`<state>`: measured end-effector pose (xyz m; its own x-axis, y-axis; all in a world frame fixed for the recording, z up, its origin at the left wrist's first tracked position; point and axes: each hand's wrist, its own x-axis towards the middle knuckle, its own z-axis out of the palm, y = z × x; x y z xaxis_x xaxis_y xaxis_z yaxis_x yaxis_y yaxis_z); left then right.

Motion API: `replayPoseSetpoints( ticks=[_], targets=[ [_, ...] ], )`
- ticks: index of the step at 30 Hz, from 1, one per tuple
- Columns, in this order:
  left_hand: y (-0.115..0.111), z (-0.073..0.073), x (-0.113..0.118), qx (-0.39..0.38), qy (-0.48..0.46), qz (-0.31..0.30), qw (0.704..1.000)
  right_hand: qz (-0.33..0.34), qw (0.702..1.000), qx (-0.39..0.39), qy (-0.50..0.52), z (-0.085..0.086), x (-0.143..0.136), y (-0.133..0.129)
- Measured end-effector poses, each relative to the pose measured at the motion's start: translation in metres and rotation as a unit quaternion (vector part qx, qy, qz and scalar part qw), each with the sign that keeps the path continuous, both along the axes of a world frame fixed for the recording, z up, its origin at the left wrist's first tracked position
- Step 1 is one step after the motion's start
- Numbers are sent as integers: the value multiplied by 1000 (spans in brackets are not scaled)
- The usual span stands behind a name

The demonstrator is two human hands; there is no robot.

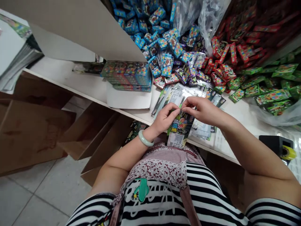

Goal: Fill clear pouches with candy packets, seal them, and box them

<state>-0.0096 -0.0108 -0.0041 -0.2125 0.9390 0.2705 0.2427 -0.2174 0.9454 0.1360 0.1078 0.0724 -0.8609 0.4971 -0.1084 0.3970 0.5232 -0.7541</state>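
Note:
My left hand [166, 117] and my right hand [198, 108] meet fingertip to fingertip at the top edge of a black and green printed candy pouch [180, 125]. Both are closed in a pinch on it. The pouch hangs down over the table's front edge, with a pale label panel near its bottom. Below and around my hands lie several more flat printed pouches [176, 95], partly overlapping. Small blue, purple and red candy boxes [174, 78] lie just beyond them. My fingers hide the exact spot of the grip.
Heaps of blue boxes [133, 26], red boxes [244, 51] and green boxes [274, 95] fill the back. A stack of printed cards [128, 75] stands left on the white table [89, 84]. Brown cartons [30, 131] are on the floor. A tape dispenser [276, 146] sits right.

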Motion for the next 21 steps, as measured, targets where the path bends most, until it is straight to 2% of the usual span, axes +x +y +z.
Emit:
replayPoseSetpoints(
  ticks=[6,13,18,21],
  targets=[
    [1,-3,-5,-20,-18,5,1000,8,999,-8,-33,-3,0,5],
    [4,-3,-3,5,-23,-3,1000,3,997,37,-68,-5,-4,11],
    [6,-7,2,4,-15,18,1000,2,997,43,-62,-8,-4,11],
    [7,-6,2,11,-5,37,999,-15,999,19,-35,-14,-4,13]
  ],
)
